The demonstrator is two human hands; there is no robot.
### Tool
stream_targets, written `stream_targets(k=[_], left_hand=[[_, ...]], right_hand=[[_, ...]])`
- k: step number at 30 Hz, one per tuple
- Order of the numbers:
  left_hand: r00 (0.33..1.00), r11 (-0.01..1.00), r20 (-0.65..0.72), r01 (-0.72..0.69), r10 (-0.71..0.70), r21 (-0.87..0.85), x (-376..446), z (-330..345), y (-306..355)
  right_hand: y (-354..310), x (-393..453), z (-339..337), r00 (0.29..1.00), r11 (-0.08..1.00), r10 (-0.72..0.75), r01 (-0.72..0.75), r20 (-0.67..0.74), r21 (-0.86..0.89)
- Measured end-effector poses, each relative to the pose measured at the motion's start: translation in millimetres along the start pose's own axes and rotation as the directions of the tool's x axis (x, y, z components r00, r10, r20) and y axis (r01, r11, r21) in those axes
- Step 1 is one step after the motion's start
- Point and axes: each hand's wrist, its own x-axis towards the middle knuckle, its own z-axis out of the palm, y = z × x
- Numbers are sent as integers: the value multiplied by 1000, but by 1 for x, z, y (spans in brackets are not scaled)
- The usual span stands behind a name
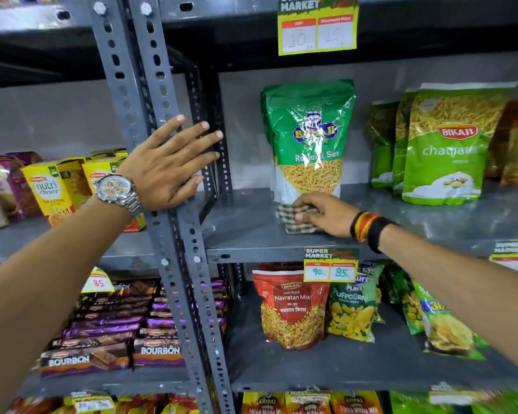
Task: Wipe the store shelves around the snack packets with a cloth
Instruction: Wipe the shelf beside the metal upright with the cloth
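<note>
R hand [323, 215] is seen pressed down on a checked cloth [298, 218], fingers curled over its top edge – cloth is held bunched against the grey mid shelf [245, 225], touching the foot of the green Balaji sev packet [310, 138]. That packet is stood upright, w/ more of the same lined up behind it. Red, yellow and black bands [367, 230] are worn at the R wrist.

L hand [168, 162] is laid flat, fingers spread wide, nothing gripped – palm is rested on the slotted grey upright [150, 121] between the two bays, fingertips reaching past it toward a second perforated post behind. A metal watch [117, 189] is worn on the L wrist.

To the R of the cloth, well apart on the same shelf, light-green Bikaji packets [449, 144] are stood in a row. A yellow price tag [331, 265] marked 90 / 85 is clipped to the shelf's front edge just below the R hand; a like tag [317, 23] is hung from the shelf above.

Below – a red Navratan Mix packet [292, 309] beside a Puffcorn packet [355, 309]. L bay: yellow Nutri Choice boxes [53, 189] at mid level, Bourbon packs [108, 339] stacked underneath.
</note>
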Motion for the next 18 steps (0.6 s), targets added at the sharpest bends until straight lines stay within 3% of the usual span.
stream_targets(k=[6,11,15,18], left_hand=[[1000,1000,-14,-6,6,-7,-1,0,1],[1000,1000,-21,-7,6,-27,0,-2,0],[1000,1000,-11,2,-2,-17,-1,0,1],[1000,1000,-2,1,-1,-30,0,-1,1]], right_hand=[[8,1,15,996,997,54,-58,-75,-46],[1,-16,6,1000,995,27,-26,4,-92],[2,-67,-19,984,998,-36,25,172,64],[17,-62,-31,998,998,-26,24,52,52]])
